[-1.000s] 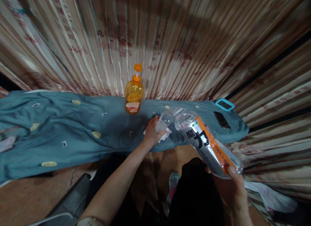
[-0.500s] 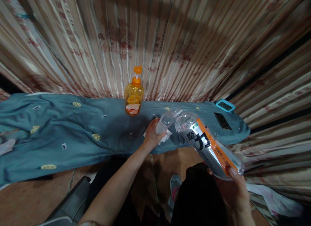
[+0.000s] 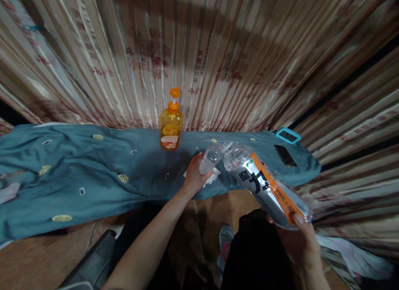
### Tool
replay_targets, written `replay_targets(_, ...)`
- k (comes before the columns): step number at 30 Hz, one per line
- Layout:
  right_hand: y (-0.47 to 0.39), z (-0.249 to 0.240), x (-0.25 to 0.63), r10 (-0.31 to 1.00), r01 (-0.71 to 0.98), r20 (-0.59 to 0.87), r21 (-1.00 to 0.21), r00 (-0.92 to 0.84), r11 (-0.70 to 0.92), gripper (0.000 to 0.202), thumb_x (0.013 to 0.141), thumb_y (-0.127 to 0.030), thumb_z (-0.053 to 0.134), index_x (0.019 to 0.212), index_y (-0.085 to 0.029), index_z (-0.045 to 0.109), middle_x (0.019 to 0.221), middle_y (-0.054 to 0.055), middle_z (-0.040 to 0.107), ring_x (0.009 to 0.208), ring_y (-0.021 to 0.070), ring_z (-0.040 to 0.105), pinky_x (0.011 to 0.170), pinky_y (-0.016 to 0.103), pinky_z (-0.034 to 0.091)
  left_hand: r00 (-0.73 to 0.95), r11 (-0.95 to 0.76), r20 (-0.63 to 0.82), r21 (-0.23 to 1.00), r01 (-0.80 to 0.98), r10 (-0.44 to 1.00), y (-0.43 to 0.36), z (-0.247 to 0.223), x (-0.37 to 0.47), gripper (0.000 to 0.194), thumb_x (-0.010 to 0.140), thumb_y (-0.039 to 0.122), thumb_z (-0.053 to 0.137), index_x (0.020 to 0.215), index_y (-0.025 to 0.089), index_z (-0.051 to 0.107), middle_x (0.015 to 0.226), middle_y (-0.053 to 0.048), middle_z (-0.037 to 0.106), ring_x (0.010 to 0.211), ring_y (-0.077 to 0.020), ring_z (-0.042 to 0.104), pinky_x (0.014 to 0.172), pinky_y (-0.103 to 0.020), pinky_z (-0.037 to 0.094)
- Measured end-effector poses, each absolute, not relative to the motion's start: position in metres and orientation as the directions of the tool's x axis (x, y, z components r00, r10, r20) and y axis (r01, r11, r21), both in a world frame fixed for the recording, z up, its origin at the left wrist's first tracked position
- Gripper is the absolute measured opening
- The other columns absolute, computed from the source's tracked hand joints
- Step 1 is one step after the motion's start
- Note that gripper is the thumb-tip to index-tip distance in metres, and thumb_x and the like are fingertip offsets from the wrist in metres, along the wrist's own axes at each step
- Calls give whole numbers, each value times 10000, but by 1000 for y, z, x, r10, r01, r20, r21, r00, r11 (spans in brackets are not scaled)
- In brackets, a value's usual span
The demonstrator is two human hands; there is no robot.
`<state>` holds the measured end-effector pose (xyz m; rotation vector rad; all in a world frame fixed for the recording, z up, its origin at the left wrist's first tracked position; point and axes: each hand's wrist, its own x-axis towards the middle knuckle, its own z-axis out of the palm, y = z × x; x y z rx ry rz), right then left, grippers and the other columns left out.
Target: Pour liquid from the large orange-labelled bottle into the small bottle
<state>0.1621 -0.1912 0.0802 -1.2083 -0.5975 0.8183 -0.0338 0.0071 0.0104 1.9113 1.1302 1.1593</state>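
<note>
My left hand is closed around a small clear plastic cup, tilted to the right above the cloth-covered surface. A crumpled white tissue shows beneath that hand. In my right hand is a large clear plastic bottle with a silver and orange label, gripped near its base and tipped so its neck points up-left at the cup. The bottle's mouth meets or nearly meets the cup's rim; I cannot tell whether they touch. An orange pump bottle stands upright to the left of my left hand.
A blue-green patterned cloth covers the long narrow surface. At its right end lie a dark phone and a blue-framed digital clock. A pleated curtain hangs behind. Below are a tiled floor and a shoe.
Both hands keep nearly the same pose, cup and bottle still together. The view has shifted very slightly, with the pump bottle a little lower in the picture.
</note>
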Motion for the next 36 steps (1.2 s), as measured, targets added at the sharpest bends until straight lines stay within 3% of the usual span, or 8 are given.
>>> replay_targets(7, -191, 86, 153, 814, -231, -24, -963, 580, 136, 497, 702, -391, 677, 1183, -294, 596, 1124, 12, 667, 977, 255, 619, 658, 342, 549, 246, -428, 361, 838, 338, 900, 5, 14, -34, 563, 680, 219, 733, 1192, 171, 503, 1200, -111, 606, 1156, -274, 557, 987, -443, 464)
replay_targets(14, -191, 76, 171, 812, -231, -30, -964, 583, 130, 556, 644, -373, 721, 1176, -266, 604, 1088, 45, 686, 806, 262, 653, 588, 382, 556, 247, -438, 371, 837, 329, 895, 5, 11, -35, 572, 683, 207, 725, 1207, 168, 499, 1205, -110, 601, 1157, -271, 557, 992, -441, 466)
replay_targets(26, -186, 94, 168, 828, -209, -14, -970, 560, 125, 396, 714, -344, 666, 1097, -254, 622, 1108, 20, 664, 891, 226, 628, 598, 309, 544, 254, -434, 363, 837, 333, 896, 5, 12, -34, 592, 678, 187, 728, 1221, 165, 493, 1222, -121, 589, 1174, -273, 546, 1019, -454, 450)
replay_targets(32, -184, 91, 170, 841, -215, -1, -967, 541, 137, 417, 707, -360, 683, 1100, -238, 625, 1028, 41, 679, 862, 233, 637, 641, 345, 547, 254, -450, 381, 828, 335, 889, 6, 11, -34, 605, 664, 171, 734, 1217, 191, 490, 1222, -102, 587, 1173, -272, 549, 1015, -458, 455)
replay_targets(36, -185, 88, 171, 829, -230, -20, -964, 560, 132, 380, 722, -349, 660, 1085, -242, 630, 1083, 42, 671, 899, 245, 639, 632, 346, 548, 258, -439, 366, 827, 351, 894, 6, 13, -34, 592, 674, 190, 729, 1214, 188, 488, 1226, -108, 585, 1175, -275, 547, 1019, -466, 452)
